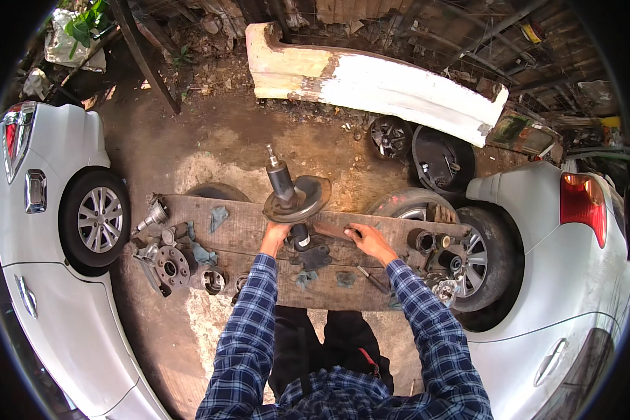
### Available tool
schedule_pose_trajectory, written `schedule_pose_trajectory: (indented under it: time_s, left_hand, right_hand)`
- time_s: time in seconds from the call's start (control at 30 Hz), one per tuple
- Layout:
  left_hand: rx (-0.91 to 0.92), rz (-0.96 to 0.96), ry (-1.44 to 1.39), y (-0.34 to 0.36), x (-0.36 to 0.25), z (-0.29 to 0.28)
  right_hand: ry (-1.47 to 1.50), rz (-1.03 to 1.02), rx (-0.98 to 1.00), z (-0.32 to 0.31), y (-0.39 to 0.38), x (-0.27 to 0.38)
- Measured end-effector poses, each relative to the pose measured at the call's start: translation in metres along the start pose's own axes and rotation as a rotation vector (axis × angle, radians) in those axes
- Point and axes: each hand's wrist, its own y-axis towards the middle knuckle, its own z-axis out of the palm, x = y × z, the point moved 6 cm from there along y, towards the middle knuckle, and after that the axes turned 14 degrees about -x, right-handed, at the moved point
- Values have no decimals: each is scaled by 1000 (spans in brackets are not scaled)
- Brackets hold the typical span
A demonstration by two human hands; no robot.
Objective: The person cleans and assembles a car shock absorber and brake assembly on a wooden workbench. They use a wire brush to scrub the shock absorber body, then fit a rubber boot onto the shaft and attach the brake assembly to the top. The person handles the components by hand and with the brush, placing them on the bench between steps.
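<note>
A black strut shock absorber (282, 183) stands almost upright over the wooden bench, its bare threaded rod end at the top and its bracket (315, 257) at the bottom. My left hand (276, 236) is closed around it just under the round, dusty spring seat (306, 199). To its right, my right hand (372, 243) pinches one end of a flat reddish-brown strip (331, 230); its kind is unclear. The strip's other end lies close to the strut body, and whether they touch cannot be made out.
On the wooden bench (224, 241) lie a wheel hub (172, 266), bearing rings (213, 281), a thin tool (373, 278) and blue rags (218, 218). Silver cars flank it, with wheels (96, 218) near both ends. Beyond stand a white bumper (392, 84) and a black tub (444, 159).
</note>
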Motion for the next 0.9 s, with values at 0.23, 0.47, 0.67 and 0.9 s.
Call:
schedule_pose_trajectory:
  time_s: [0.23, 0.47, 0.67, 0.9]
  left_hand:
    - [-125, -208, -96, 8, 7, -22]
    - [-198, -241, -92, 1, 7, -40]
    - [-263, -191, -49, 1, 4, -43]
    - [-227, -162, -122, -2, 2, -38]
  right_hand:
    - [410, 111, -163, 57, -10, -40]
    - [457, 169, -165, 86, -25, -38]
    - [429, 194, -218, 74, -32, -30]
    - [309, 224, -138, 65, -34, -31]
